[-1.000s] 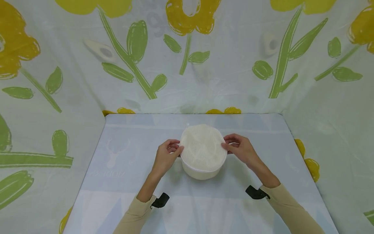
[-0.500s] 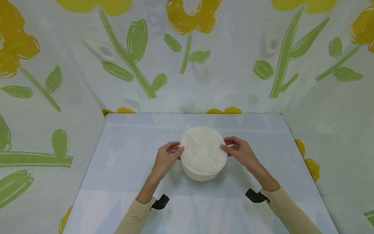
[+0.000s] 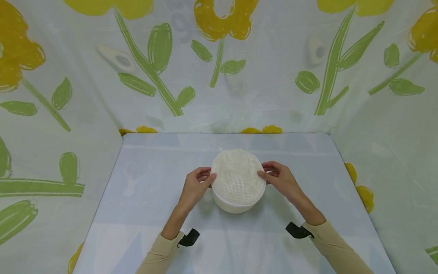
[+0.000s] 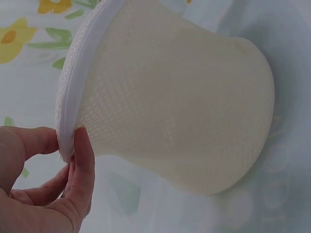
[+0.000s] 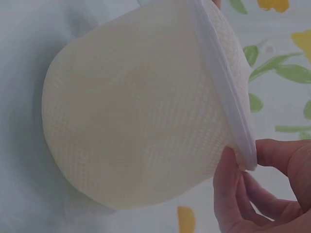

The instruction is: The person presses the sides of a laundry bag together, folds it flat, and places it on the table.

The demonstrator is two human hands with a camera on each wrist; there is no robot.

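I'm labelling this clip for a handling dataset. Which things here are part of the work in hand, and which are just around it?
In the work:
- mesh pouch, cream, round, standing on the table
- left hand, pinching its white rim
- right hand, pinching the rim opposite

Just around:
- table with a pale printed cover
- flower-print curtain on three sides

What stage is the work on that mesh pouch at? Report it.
Done: the round cream mesh pouch stands upright on the table, white seam closed where visible. In hand: left hand and right hand pinch its top rim on opposite sides. Left: nothing visibly opened or flattened yet.
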